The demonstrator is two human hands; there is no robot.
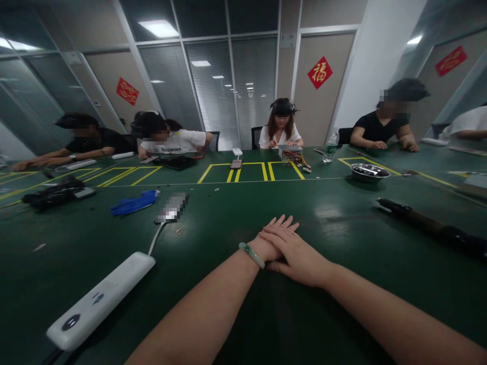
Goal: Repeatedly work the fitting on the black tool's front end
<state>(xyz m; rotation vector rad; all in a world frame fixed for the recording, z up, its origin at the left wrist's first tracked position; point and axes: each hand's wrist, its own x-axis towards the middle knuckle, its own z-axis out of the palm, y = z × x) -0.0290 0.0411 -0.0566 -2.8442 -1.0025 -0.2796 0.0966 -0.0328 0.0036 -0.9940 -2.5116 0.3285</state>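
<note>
My left hand (268, 245) lies flat on the green table (213, 233), its fingers stretched forward and partly covered. Across the back of it rests my right hand (299, 249), fingers extended and a ring on one of them. Neither hand holds an object. A pale green bangle (251, 255) circles my left wrist. To the left of my hands lie a phone (172, 207) and a long white device (104, 299), joined by a white cable (157, 237). An electric screwdriver (429, 223) is on the table to the right.
A blue glove (135, 203) and a black bundle (57, 193) lie at left. Farther off stand a metal bowl (370, 172) and a water bottle (331, 146). Several people sit along the far side; one works beside a box with wires (297, 157). Yellow tape (271, 171) marks the table.
</note>
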